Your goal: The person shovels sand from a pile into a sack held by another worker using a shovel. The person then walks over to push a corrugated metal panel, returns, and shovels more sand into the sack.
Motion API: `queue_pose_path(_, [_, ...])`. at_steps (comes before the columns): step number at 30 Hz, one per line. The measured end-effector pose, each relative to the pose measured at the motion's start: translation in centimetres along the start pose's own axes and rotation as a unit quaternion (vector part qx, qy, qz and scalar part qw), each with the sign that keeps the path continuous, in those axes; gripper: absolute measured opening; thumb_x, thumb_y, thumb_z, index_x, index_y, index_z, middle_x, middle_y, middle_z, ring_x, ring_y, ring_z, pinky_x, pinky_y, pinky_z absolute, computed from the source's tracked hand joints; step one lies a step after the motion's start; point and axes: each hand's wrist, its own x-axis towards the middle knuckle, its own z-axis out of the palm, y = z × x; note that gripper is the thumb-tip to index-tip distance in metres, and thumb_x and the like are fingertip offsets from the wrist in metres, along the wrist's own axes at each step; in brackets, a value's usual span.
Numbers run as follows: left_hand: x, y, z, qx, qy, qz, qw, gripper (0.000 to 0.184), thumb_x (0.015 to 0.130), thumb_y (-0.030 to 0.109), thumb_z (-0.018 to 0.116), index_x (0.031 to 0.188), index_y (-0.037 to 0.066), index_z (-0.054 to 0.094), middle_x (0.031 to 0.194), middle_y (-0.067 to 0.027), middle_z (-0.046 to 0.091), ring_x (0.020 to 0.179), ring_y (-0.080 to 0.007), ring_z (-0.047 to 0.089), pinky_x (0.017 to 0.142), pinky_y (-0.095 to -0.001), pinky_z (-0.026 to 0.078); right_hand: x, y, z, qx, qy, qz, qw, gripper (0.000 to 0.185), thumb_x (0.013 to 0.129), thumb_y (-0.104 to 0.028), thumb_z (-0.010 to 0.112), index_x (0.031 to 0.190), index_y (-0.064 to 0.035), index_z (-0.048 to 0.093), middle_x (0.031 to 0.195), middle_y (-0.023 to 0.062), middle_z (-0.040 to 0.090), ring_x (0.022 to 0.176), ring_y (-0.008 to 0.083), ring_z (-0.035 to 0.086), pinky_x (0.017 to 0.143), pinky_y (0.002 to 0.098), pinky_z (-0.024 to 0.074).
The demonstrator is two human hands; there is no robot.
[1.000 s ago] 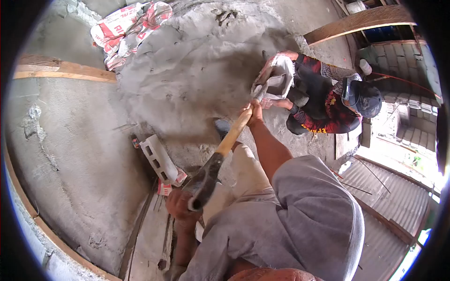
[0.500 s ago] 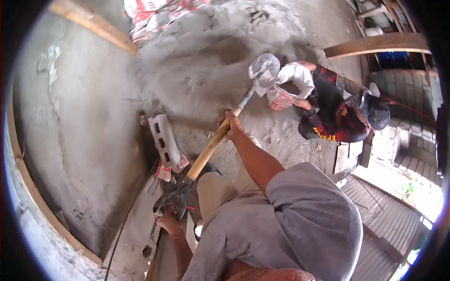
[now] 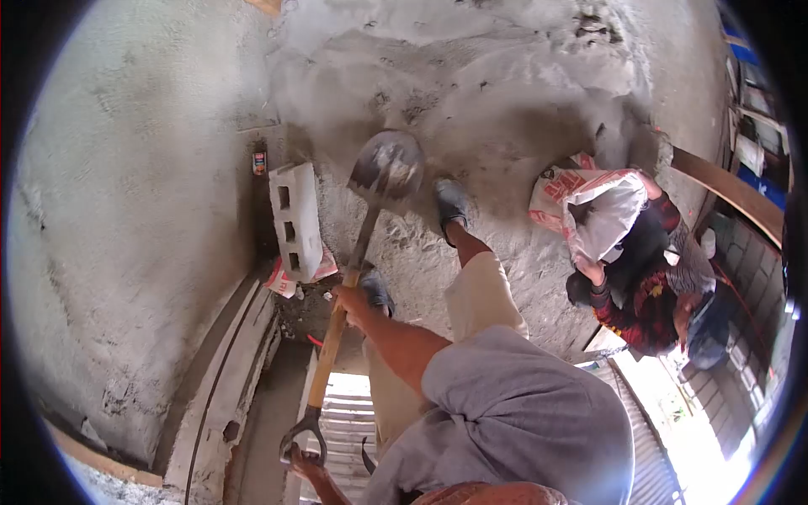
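A shovel lies diagonally across the view, its dusty metal blade over the grey material on the ground. My right hand is closed round the shaft, just below where the wood meets the metal. Lower down, my left hand grips the dark D-shaped handle. The blade carries only a thin grey smear. To the right, a co-worker crouches and holds a white and red sack with its mouth open towards the shovel side.
A hollow concrete block stands left of the shaft, with a small can beside it and red and white sack scraps below. A grey powdery heap spreads ahead. Wooden beam at right; corrugated sheet below.
The shovel blade has swung left, away from the sack, and its load no longer shows. My right hand has moved down and left. The co-worker and sack now appear lower and further right.
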Motion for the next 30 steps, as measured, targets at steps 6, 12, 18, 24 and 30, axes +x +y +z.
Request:
queue_pose_path(6, [5.0,-4.1,31.0,0.171,-0.193,0.303,0.917,0.022,0.078,0.016,0.068,0.095,0.002,0.067,0.076,-0.0055,0.063,0.057,-0.0184,0.053,0.054,-0.0345,0.044,8.6,-35.5,-3.7,0.000,0.080,-0.059,0.995,0.012,0.086,-0.016,0.060,0.085,-0.0050,0.057,0.074,0.0113,0.054,0.066,0.0261,0.059,0.060,0.0428,0.0494])
queue_pose_path(12, [0.3,1.0,36.5,0.150,-0.259,0.131,0.945,0.032,0.079,0.014,0.064,0.105,-0.003,0.063,0.089,-0.0056,0.064,0.069,-0.0156,0.056,0.057,-0.0308,0.044,8.3,-39.2,-2.5,0.100,0.085,-0.152,0.980,0.010,0.082,-0.006,0.064,0.088,-0.0026,0.056,0.073,0.0098,0.053,0.063,0.0257,0.056,0.057,0.0421,0.0498])
queue_pose_path(18, [-4.6,0.1,31.1,-0.014,-0.219,0.095,0.971,0.034,0.076,0.016,0.068,0.103,-0.004,0.062,0.092,-0.0071,0.063,0.071,-0.0162,0.057,0.056,-0.0320,0.044,4.7,-35.0,-4.7,0.041,0.147,-0.172,0.973,0.012,0.080,-0.010,0.066,0.084,-0.0038,0.057,0.072,0.0092,0.054,0.063,0.0241,0.057,0.056,0.0414,0.0497])
queue_pose_path(24, [-3.8,1.2,20.6,0.012,-0.242,0.081,0.967,0.025,0.076,0.017,0.067,0.089,-0.003,0.063,0.073,-0.0050,0.059,0.059,-0.0147,0.051,0.049,-0.0330,0.039,-3.8,-27.6,-6.3,0.081,0.185,-0.157,0.967,0.012,0.075,-0.009,0.067,0.072,-0.0040,0.056,0.062,0.0107,0.055,0.051,0.0255,0.057,0.048,0.0403,0.0489])
queue_pose_path(30, [-7.7,7.0,14.6,-0.025,-0.274,0.142,0.951,0.018,0.075,0.014,0.065,0.085,0.000,0.062,0.070,-0.0043,0.057,0.052,-0.0120,0.048,0.046,-0.0297,0.037,-15.0,-23.1,-7.7,0.127,0.194,-0.188,0.954,0.014,0.074,-0.009,0.067,0.072,-0.0029,0.055,0.063,0.0103,0.056,0.053,0.0251,0.058,0.049,0.0390,0.0499])
